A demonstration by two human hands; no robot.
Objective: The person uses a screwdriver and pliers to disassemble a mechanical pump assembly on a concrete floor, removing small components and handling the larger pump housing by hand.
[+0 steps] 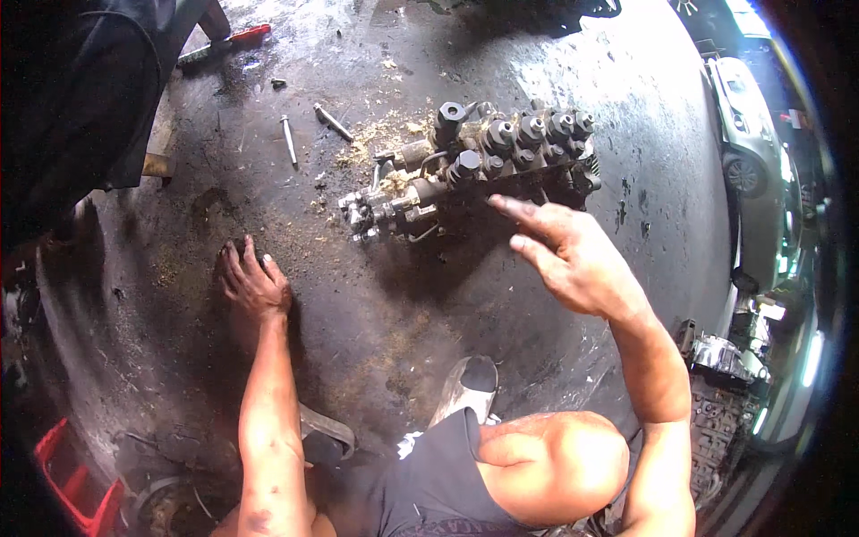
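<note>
A dirty metal fuel injection pump lies on the dark, oily floor, with a row of round fittings along its upper side. Over the pump's near side hovers my right hand, fingers stretched toward it and nothing held; whether a fingertip touches the metal I cannot tell. My left hand rests on the floor left of the pump, its fingers spread. Beyond that hand lie two bolts, a pale long one and a darker one. Sawdust-like crumbs are scattered around the pump's left end.
A red-handled tool lies at the far left, beside a dark-clothed person. A red container stands at the lower left. Metal engine parts sit on the right, below a parked car. My shoe is in front of me.
</note>
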